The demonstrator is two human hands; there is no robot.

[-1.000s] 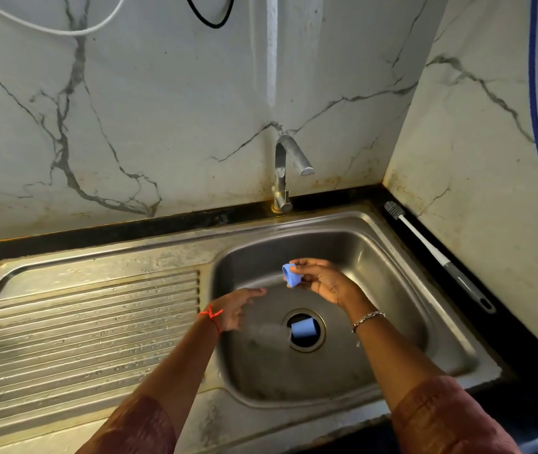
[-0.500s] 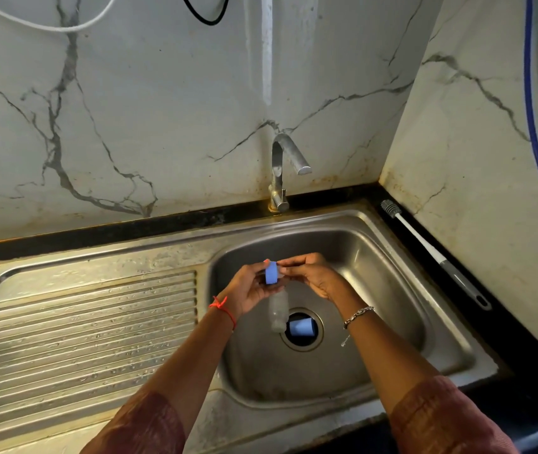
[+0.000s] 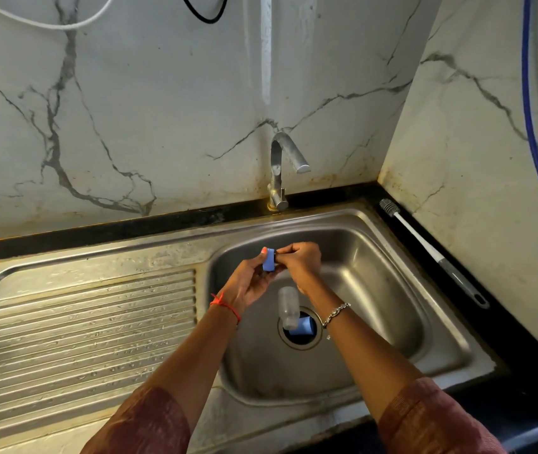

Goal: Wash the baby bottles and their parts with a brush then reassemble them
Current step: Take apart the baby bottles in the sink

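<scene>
Both hands meet over the steel sink basin [image 3: 375, 257] on a small blue bottle ring [image 3: 269, 261]. My left hand [image 3: 249, 283] pinches it from the left and below. From the right, my right hand [image 3: 300, 262] grips the same ring with its fingertips. A clear bottle body [image 3: 288, 306] lies below the hands, its neck pointing toward the drain. Another blue part [image 3: 303, 326] sits in the drain opening. The white-handled bottle brush [image 3: 425, 247] lies on the dark counter to the right of the basin.
The tap [image 3: 280, 172] stands behind the basin with no water running. A ribbed draining board [image 3: 81, 329] fills the left side. Marble walls close in at the back and right, where a blue hose [image 3: 533, 126] hangs.
My left hand has come up from the basin to join my right hand on the blue ring. The clear bottle now shows below the hands near the drain.
</scene>
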